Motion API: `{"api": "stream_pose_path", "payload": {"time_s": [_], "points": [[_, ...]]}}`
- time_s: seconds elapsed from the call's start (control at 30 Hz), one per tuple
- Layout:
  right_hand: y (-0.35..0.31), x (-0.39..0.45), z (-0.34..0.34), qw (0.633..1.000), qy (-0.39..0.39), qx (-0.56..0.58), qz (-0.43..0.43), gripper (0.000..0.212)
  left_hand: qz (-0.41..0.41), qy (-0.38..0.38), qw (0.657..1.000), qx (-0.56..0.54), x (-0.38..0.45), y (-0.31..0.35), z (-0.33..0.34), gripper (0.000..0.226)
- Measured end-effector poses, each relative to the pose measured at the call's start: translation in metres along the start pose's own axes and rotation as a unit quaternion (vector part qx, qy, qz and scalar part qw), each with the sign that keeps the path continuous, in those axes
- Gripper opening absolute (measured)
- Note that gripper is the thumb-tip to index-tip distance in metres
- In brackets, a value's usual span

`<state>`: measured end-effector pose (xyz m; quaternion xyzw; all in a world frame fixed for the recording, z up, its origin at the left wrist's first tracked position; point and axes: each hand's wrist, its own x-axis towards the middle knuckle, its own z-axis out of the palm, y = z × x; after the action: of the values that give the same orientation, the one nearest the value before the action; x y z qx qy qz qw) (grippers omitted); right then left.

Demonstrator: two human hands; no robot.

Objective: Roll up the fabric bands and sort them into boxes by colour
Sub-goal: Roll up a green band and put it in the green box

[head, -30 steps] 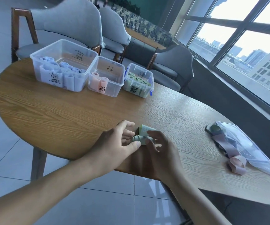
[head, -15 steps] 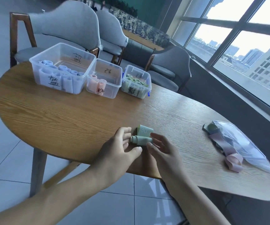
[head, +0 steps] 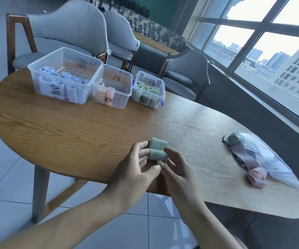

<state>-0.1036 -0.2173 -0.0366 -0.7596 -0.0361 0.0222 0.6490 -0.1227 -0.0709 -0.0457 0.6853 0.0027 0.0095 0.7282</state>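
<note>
A green band (head: 158, 151) lies on the wooden table (head: 73, 130) near the front edge, right in front of the person. It is partly rolled: the rolled part is a fat little tube close to the hands, and the loose end sticks up behind it with the number 30 on it. The left hand (head: 136, 169) is at the left end of the roll, with its fingers curled and touching it and its thumb pointing to the right under the roll. The right hand (head: 176, 168) is at the right end of the roll, with its fingers bent and touching that side, so both hands hold the roll between them. At the far side of the table three clear boxes stand in a row, touching each other. The big box (head: 64, 76) on the left has blue rolls in it. The middle box (head: 113, 87) has a few pink rolls. The small box (head: 147, 89) on the right has green rolls. Each box has black writing on it. At the right side of the table, well apart from the hands, a clear plastic bag (head: 263, 157) lies flat. Beside the bag and partly on it there is a pile of loose bands (head: 244, 159), with a pink one (head: 257, 176) curling at the front and a green one at the back. Grey chairs (head: 69, 27) stand behind the table.
</note>
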Motion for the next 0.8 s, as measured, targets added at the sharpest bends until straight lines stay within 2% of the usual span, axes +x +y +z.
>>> {"api": "stream_pose_path", "payload": {"time_s": [0.17, 0.27, 0.8], "points": [[0.000, 0.003, -0.004, 1.000, -0.004, 0.010, -0.002, 0.044, -0.005, 0.005, 1.000, -0.003, 0.002, 0.000, 0.000, 0.056], [0.000, 0.003, -0.003, 1.000, 0.000, -0.003, -0.008, 0.038, -0.001, 0.005, 1.000, 0.012, 0.003, 0.001, -0.002, 0.061], [-0.001, -0.007, -0.006, 1.000, -0.002, 0.028, -0.014, 0.042, -0.005, -0.029, 0.999, -0.021, 0.002, 0.008, -0.001, 0.063]]}}
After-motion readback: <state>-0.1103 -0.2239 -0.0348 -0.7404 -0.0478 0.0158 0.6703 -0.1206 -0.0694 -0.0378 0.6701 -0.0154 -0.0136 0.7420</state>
